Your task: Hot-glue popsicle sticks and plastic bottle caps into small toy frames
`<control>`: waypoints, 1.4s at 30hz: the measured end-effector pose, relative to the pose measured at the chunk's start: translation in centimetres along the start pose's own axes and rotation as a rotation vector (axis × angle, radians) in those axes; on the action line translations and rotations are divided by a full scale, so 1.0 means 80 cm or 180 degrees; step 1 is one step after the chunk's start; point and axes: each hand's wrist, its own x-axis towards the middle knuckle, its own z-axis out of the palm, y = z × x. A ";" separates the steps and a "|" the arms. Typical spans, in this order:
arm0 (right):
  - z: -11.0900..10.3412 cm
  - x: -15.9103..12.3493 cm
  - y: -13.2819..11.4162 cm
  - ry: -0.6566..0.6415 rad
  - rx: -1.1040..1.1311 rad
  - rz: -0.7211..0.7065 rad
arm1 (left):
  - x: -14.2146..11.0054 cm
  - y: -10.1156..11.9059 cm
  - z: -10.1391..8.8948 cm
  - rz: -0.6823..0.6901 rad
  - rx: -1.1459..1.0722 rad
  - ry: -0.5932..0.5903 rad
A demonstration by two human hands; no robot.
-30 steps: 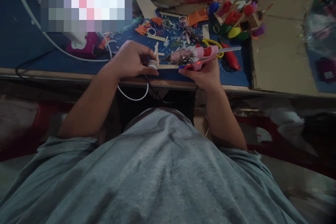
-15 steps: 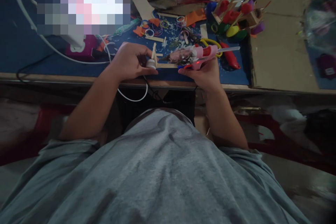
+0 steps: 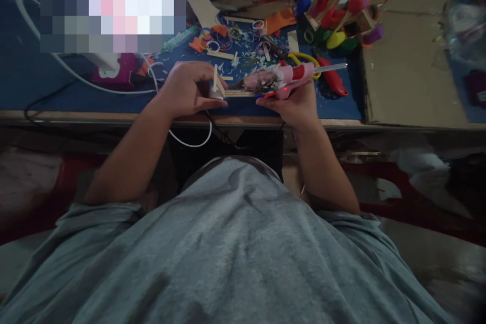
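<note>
My left hand (image 3: 190, 87) is closed on a small wooden stick frame (image 3: 219, 82), with thumb and fingers pinching its left end. A white round piece (image 3: 215, 94) sits at that end, partly covered by the fingers. From there, thin sticks run right towards my other hand. My right hand (image 3: 299, 104) is wrapped round a pink hot glue gun (image 3: 285, 81) with a lit red light. Its dark nozzle points left and is close to the stick frame; whether they touch I cannot tell. A clear glue stick (image 3: 331, 67) juts from the gun's back end.
Behind the hands lie rubber bands (image 3: 213, 46), wood scraps, orange pieces and yellow-handled pliers (image 3: 306, 63). A red tool handle (image 3: 334, 78) lies right of the gun. Cardboard (image 3: 410, 71) covers the right side. A white cable (image 3: 83, 75) loops at left by a purple power socket (image 3: 125, 71).
The stick frame in my left hand has turned slightly, and its upright stick has shifted left. The glue gun's nozzle has moved a little to the left. Both hands keep their holds.
</note>
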 end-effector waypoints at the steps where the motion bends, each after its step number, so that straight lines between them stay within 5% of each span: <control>1: 0.000 -0.001 0.000 -0.0029 0.0008 0.0038 | -0.001 0.000 0.000 -0.0028 0.0039 0.0021; 21: 0.001 -0.005 -0.001 -0.0059 0.0109 0.0309 | 0.004 0.002 -0.001 -0.0101 0.0158 -0.0296; 42: 0.003 -0.002 -0.002 0.0009 0.0130 0.0195 | 0.000 0.008 0.001 -0.0362 -0.0012 -0.0148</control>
